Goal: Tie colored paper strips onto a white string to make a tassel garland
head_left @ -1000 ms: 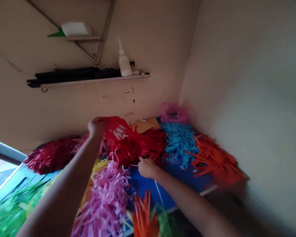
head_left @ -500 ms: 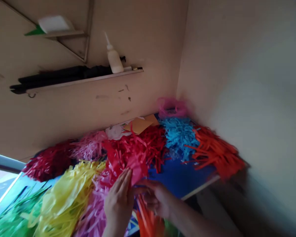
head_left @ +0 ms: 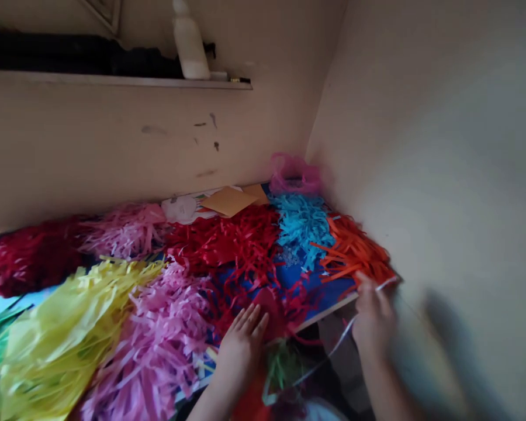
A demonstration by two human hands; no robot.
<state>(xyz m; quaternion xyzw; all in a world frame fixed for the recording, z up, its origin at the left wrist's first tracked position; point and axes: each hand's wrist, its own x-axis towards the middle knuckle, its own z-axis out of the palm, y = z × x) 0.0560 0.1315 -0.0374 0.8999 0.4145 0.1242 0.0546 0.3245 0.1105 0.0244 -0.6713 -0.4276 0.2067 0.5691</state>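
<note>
Our left hand (head_left: 241, 345) lies flat, fingers spread, on the red fringe (head_left: 274, 310) at the blue table's (head_left: 331, 294) front edge; our right hand (head_left: 372, 318) grips the white string (head_left: 342, 336), out past the edge. Done, we judge: yellow fringe (head_left: 65, 327), lilac fringe (head_left: 158, 339), orange fringe (head_left: 355, 251) cut and laid out. Left: string hangs loose, lower end unclear. Versus half a second ago: hands apart, right one swung outward.

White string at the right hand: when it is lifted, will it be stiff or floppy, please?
The white string is probably floppy, since it sags in a curve below the right hand. It looks thin, so it is likely light.
</note>
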